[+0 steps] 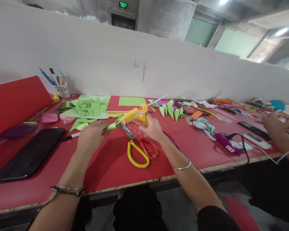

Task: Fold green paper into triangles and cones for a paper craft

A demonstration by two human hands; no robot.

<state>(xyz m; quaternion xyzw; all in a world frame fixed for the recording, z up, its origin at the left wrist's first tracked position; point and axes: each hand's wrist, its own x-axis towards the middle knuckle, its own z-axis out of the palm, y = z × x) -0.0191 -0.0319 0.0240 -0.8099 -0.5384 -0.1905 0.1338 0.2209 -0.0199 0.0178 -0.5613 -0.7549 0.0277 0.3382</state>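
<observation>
The green paper roll (112,126) is pinched at one end between the closed fingers of the left hand (91,134), above the red table (106,173). The right hand (153,127) wraps the grip of the yellow glue gun (135,115), nozzle at the roll; whether glue is on it, I can't quite tell. Scissors (132,136) lie below. Several green cones (170,111) look shaped; many cut green pieces (93,108) lie loose, unrolled.

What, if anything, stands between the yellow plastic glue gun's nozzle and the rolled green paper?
Nothing visible: the right hand holds the glue gun, its nozzle right at the rolled green paper in the left hand. Red-and-yellow-handled scissors lie below.
</observation>
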